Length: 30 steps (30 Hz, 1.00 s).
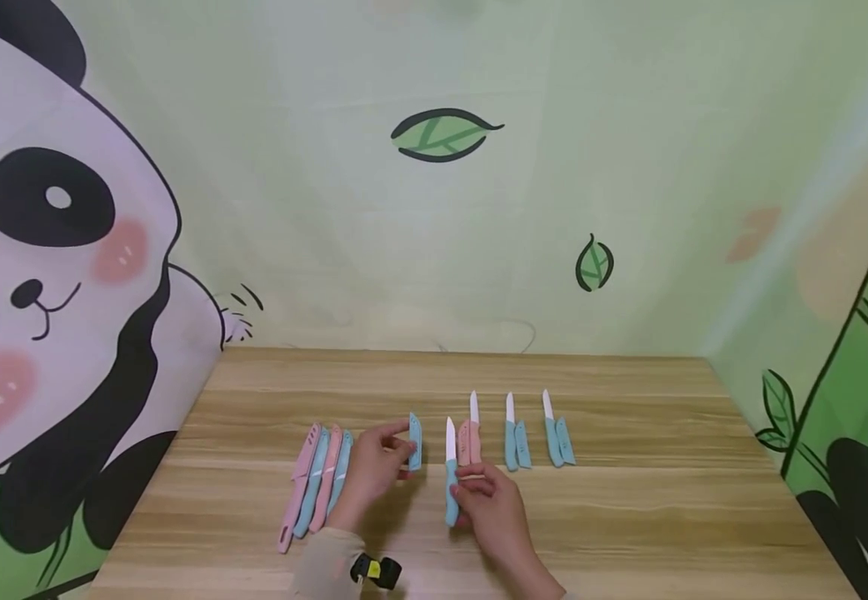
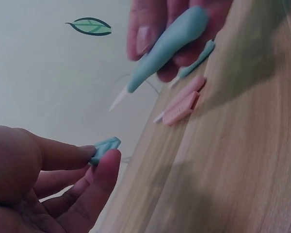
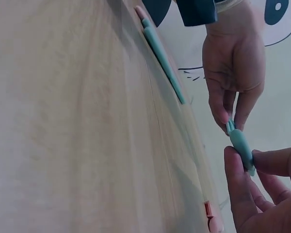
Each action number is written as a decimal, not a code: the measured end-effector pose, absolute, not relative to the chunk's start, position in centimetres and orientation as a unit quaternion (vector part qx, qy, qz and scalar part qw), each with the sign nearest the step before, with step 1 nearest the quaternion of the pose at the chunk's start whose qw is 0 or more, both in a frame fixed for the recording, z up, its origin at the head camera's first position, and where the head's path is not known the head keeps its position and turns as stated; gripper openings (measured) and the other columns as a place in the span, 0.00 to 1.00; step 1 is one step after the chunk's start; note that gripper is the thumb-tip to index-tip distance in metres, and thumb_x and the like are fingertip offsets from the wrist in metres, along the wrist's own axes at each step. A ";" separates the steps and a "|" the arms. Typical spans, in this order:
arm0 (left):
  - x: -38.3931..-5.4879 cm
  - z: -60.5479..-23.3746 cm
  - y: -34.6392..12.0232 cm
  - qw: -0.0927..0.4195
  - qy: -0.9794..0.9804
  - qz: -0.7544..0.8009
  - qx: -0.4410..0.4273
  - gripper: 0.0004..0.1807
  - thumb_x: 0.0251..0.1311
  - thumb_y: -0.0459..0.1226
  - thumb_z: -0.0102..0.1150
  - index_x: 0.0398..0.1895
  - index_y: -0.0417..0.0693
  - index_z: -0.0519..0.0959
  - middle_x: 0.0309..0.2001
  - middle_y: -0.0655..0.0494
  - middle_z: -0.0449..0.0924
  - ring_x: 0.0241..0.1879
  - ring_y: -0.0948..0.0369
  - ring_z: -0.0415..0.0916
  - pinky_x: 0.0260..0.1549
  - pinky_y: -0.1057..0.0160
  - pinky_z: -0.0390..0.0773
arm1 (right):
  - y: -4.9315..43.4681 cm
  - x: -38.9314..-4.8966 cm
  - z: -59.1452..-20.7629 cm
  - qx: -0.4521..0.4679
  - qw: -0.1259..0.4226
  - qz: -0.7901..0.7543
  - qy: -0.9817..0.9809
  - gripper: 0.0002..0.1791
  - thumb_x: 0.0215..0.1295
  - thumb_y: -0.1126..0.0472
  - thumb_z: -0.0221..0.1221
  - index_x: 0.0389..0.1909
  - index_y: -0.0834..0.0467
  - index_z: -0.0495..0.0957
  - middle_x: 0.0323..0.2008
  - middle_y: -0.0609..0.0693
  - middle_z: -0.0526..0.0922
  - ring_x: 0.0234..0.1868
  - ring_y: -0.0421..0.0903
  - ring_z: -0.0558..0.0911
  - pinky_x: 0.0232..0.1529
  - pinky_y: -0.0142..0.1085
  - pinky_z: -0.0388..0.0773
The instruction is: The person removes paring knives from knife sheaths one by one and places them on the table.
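Note:
In the head view my left hand (image 1: pixel 376 468) pinches a small blue knife sheath (image 1: pixel 415 442) between thumb and fingers. My right hand (image 1: pixel 497 508) grips a paring knife by its blue handle (image 1: pixel 451 492), its white blade pointing away from me. Sheath and knife are held apart, side by side, above the table. The left wrist view shows the blue knife handle (image 2: pixel 169 48) above and to the right of the sheath (image 2: pixel 105 149). Just beyond the right hand lie a pink-handled knife (image 1: pixel 475 433) and a pink sheath (image 1: pixel 464 443), next to each other.
Two more blue-handled knives, one (image 1: pixel 511 442) nearer and one (image 1: pixel 553 442) farther right, lie with blue sheaths (image 1: pixel 523 446) beside them. Several pink and blue knives (image 1: pixel 319 483) in sheaths are lined up left of the left hand. A printed backdrop (image 1: pixel 314 208) rises behind the wooden table (image 1: pixel 629 517).

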<state>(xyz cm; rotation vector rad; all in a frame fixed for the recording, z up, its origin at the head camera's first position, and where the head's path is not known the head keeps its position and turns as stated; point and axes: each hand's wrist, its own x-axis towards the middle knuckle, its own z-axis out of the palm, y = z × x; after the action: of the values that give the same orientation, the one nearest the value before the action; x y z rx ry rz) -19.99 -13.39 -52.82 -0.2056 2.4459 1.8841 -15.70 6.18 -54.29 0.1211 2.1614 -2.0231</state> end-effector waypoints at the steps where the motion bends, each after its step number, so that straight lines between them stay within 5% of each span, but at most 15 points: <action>1: -20.0 -53.0 -13.4 0.025 0.794 0.604 -0.068 0.22 0.68 0.27 0.60 0.65 0.35 0.78 0.39 0.40 0.83 0.26 0.53 0.86 0.30 0.54 0.90 | 6.0 -16.0 -54.3 0.043 0.086 -0.674 0.732 0.12 0.66 0.68 0.65 0.50 0.63 0.82 0.39 0.56 0.88 0.34 0.43 0.84 0.34 0.41 0.89; 13: -21.2 -54.0 -13.1 0.032 0.851 0.518 -0.087 0.27 0.60 0.25 0.64 0.65 0.37 0.78 0.43 0.44 0.84 0.27 0.60 0.82 0.26 0.65 0.85 | 4.2 -19.2 -54.9 0.031 0.057 -0.609 0.790 0.15 0.58 0.71 0.68 0.47 0.64 0.85 0.41 0.60 0.89 0.37 0.46 0.86 0.34 0.37 0.87; 21: -22.2 -53.8 -12.8 0.037 0.887 0.454 -0.076 0.28 0.58 0.27 0.61 0.65 0.37 0.78 0.41 0.47 0.83 0.37 0.56 0.78 0.35 0.63 0.80 | 3.1 -21.1 -54.9 0.019 0.040 -0.533 0.845 0.14 0.60 0.67 0.68 0.48 0.60 0.87 0.42 0.56 0.90 0.43 0.47 0.88 0.43 0.39 0.86; 30: -23.5 -54.6 -12.7 0.033 0.912 0.405 -0.059 0.08 0.56 0.26 0.58 0.37 0.41 0.83 0.28 0.52 0.75 0.30 0.55 0.71 0.27 0.62 0.70 | 1.9 -21.9 -54.9 -0.005 0.026 -0.467 0.884 0.15 0.61 0.66 0.67 0.49 0.59 0.87 0.43 0.55 0.89 0.45 0.49 0.86 0.47 0.45 0.85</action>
<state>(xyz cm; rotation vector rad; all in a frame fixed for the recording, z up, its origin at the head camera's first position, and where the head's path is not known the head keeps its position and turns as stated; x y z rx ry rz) -23.46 -12.67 -54.59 -0.1818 2.8057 1.2480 -21.92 1.91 -54.88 -0.0168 2.7322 -1.4437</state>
